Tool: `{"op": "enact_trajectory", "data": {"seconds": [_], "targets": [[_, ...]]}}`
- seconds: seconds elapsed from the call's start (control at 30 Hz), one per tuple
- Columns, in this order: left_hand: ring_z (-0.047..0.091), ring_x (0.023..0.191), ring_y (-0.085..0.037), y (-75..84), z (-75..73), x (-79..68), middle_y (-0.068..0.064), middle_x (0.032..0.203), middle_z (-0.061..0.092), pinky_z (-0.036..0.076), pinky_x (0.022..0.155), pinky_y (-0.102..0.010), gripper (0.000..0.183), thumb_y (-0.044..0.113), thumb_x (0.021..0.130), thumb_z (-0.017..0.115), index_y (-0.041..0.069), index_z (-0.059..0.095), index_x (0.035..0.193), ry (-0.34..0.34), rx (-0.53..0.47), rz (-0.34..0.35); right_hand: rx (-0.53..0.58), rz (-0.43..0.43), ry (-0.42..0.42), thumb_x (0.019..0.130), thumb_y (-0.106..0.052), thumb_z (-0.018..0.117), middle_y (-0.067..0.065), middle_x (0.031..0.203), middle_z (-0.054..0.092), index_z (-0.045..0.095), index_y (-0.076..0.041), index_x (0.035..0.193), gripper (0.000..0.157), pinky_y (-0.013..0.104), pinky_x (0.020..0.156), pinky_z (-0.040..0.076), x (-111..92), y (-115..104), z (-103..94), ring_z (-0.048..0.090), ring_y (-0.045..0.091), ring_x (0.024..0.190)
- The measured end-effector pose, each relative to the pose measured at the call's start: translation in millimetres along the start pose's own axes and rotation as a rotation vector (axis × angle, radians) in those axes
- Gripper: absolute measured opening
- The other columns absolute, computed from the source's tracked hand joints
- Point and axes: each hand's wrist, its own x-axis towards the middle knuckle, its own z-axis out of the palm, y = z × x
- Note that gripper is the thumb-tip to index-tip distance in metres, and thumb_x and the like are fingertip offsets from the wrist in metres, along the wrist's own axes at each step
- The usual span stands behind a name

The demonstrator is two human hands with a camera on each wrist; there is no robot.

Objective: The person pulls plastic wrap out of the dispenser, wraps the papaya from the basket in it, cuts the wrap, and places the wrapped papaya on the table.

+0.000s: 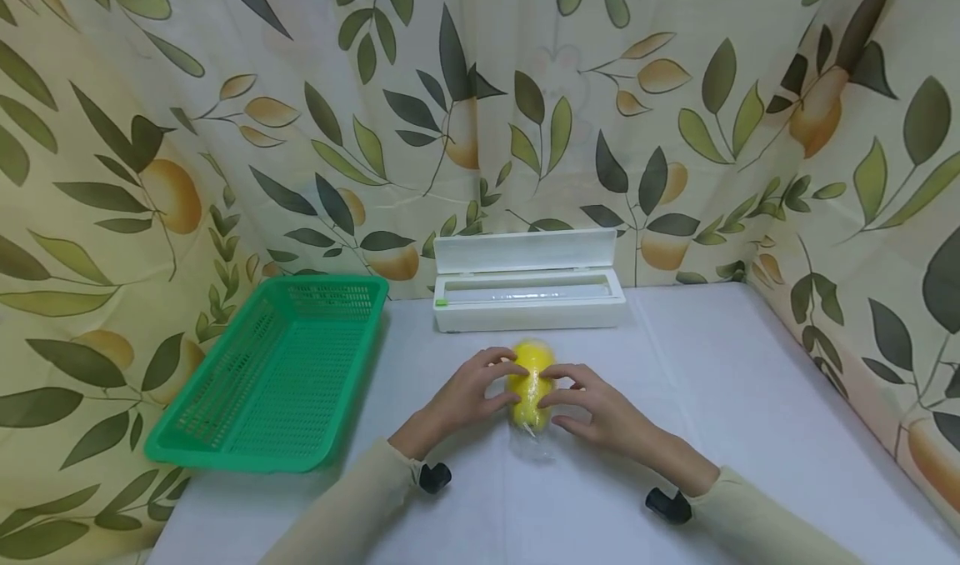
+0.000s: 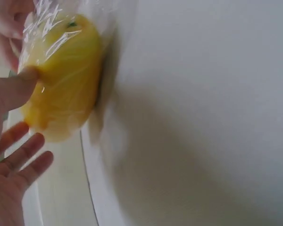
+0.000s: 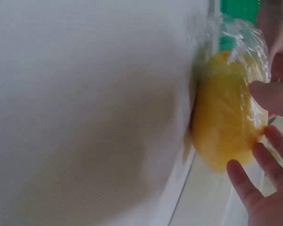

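Observation:
A yellow fruit (image 1: 531,386) wrapped in clear plastic film lies on the white cloth; its exact kind is unclear. In the left wrist view, a small dark green spot shows at one end of the wrapped fruit (image 2: 68,70). From the left, my left hand (image 1: 480,382) touches the film with bent, spread fingertips. My right hand (image 1: 600,407) does the same on the other side. Loose film (image 1: 531,444) gathers at the near end. The right wrist view shows the right thumb (image 3: 273,96) against the wrapped fruit (image 3: 226,113), its other fingers spread.
Behind the fruit stands a white cling film dispenser (image 1: 525,315), its lid raised and a roll inside. A green plastic basket (image 1: 300,382) sits on the left. Leaf-patterned curtain (image 1: 480,132) surrounds the cloth-covered table (image 1: 712,365) at the back and sides.

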Motion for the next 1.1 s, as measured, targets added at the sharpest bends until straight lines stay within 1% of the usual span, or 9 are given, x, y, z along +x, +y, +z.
{"op": "enact_trajectory", "data": {"seconds": [0.07,0.17,0.3,0.4,0.5,0.67,0.83,0.97,1.1], "targets": [[0.060,0.125,-0.025,2.2,0.9,-2.6,-0.010,0.142,0.059,0.049,0.105,-0.037,0.027,0.020,0.091,0.080,0.015,0.072,0.117,0.005,0.020,0.006,-0.015,-0.014,-0.007,0.074,-0.003,0.090,0.009,0.138,0.059,0.076,-0.027,0.109,0.045,0.047,0.088,0.058,-2,-1,1.5,0.054,0.030,0.125],[0.058,0.130,-0.028,5.5,-0.5,-6.6,-0.013,0.148,0.055,0.049,0.106,-0.040,0.020,0.011,0.091,0.079,0.016,0.071,0.109,-0.021,0.022,0.007,-0.034,-0.016,-0.035,0.073,-0.003,0.091,0.010,0.144,0.056,0.075,-0.028,0.113,0.050,0.048,0.092,0.057,-4,-2,2.2,0.052,0.031,0.129],[0.048,0.142,-0.032,6.1,-3.0,-11.5,-0.014,0.157,0.046,0.043,0.112,-0.043,0.027,-0.002,0.088,0.078,0.016,0.068,0.105,-0.088,-0.029,0.002,-0.049,-0.004,-0.094,0.073,-0.007,0.092,0.012,0.153,0.047,0.072,-0.032,0.119,0.057,0.051,0.097,0.054,-6,-4,3.0,0.046,0.035,0.136],[0.044,0.144,-0.034,6.1,-3.6,-15.4,-0.015,0.160,0.041,0.042,0.113,-0.045,0.032,-0.002,0.083,0.082,0.016,0.066,0.104,-0.117,-0.062,0.000,-0.050,0.005,-0.116,0.072,-0.012,0.094,0.013,0.156,0.042,0.070,-0.034,0.120,0.058,0.053,0.100,0.052,-7,-6,4.1,0.043,0.035,0.139],[0.042,0.145,-0.037,6.7,-1.1,-18.4,-0.019,0.162,0.037,0.043,0.112,-0.048,0.036,0.003,0.081,0.087,0.016,0.065,0.106,-0.126,-0.062,0.021,-0.045,0.011,-0.109,0.072,-0.013,0.094,0.013,0.157,0.041,0.070,-0.033,0.118,0.056,0.054,0.100,0.051,-7,-8,5.0,0.042,0.036,0.140],[0.042,0.144,-0.041,11.6,5.7,-17.6,-0.026,0.160,0.034,0.042,0.112,-0.051,0.041,0.016,0.077,0.092,0.017,0.064,0.106,-0.089,0.014,0.102,-0.032,0.018,-0.065,0.074,-0.010,0.091,0.015,0.153,0.045,0.073,-0.030,0.103,0.040,0.057,0.099,0.051,-4,-9,4.6,0.043,0.038,0.138],[0.047,0.140,-0.037,18.1,7.8,-14.8,-0.024,0.158,0.040,0.044,0.111,-0.048,0.028,0.022,0.081,0.089,0.017,0.067,0.098,-0.017,0.079,0.142,-0.006,0.029,-0.039,0.076,-0.009,0.090,0.015,0.148,0.051,0.073,-0.030,0.093,0.032,0.059,0.099,0.050,2,-8,1.2,0.047,0.037,0.133],[0.049,0.138,-0.033,19.9,7.0,-13.3,-0.018,0.155,0.046,0.045,0.111,-0.045,0.013,0.021,0.088,0.083,0.018,0.071,0.092,0.005,0.058,0.104,0.017,0.078,-0.046,0.081,-0.011,0.087,0.013,0.146,0.054,0.073,-0.029,0.093,0.026,0.057,0.098,0.051,7,-8,-2.3,0.049,0.035,0.130],[0.051,0.136,-0.028,18.3,8.0,-10.0,-0.011,0.154,0.050,0.045,0.110,-0.043,0.007,0.023,0.094,0.076,0.018,0.072,0.091,0.021,-0.002,0.030,0.059,0.164,-0.039,0.087,-0.011,0.082,0.008,0.141,0.058,0.071,-0.029,0.091,0.021,0.055,0.096,0.051,12,-7,-2.8,0.051,0.031,0.126]]}}
